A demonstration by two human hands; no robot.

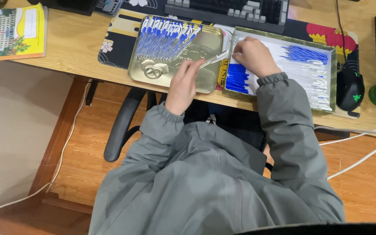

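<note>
We saw the left hand pinching a slim clear pen barrel between thumb and fingers, the barrel slanting up to the right over the gap between two containers. The right hand was curled, fingers bent down into the left end of a shallow box with an olive-green rim and a pale floor; whether it gripped anything there we could not tell.

Inside that box lay a dense block of short blue parts just below the right hand, a looser heap of thin blue refills toward the far right, and a row of clear tubes along the near side.

Left of it sat a gold tin tray, glossy metal with rounded corners and an embossed emblem, holding a fanned row of finished pens, clear with blue inside.

Both containers rested on a patterned desk mat over a wooden desk. A dark keyboard stood behind them, a black mouse to the right, a yellow-edged book at far left. Both arms wore soft grey sleeves with gathered cuffs.
</note>
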